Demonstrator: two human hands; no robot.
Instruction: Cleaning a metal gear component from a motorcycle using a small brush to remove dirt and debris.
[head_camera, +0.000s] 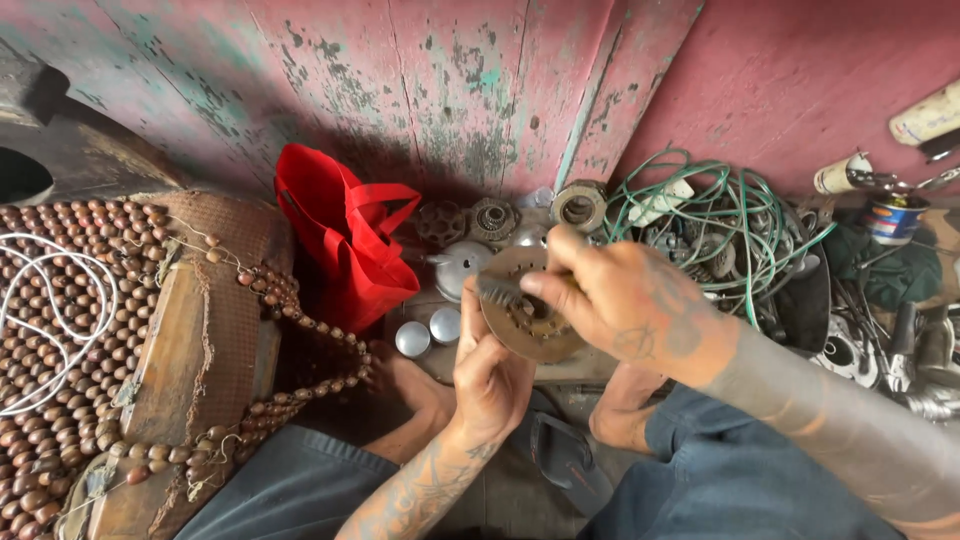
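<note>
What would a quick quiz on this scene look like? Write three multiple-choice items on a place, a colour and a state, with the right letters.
1. Where is the cloth bag?
A. left of the round rusty metal disc
B. right of it
C. under it
2. What colour is the tangled wire?
A. red
B. green
C. black
3. What is the left hand doing?
A. resting empty
B. holding the disc
C. gripping the bag

A: the bag leans left of the disc.
B: the tangle is green.
B: its fingers wrap the disc, while the right hand works a small brush on it.

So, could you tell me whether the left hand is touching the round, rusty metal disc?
Touching. The head view shows the left hand gripping the round rusty metal disc at its lower left edge, fingers wrapped against it.
</note>
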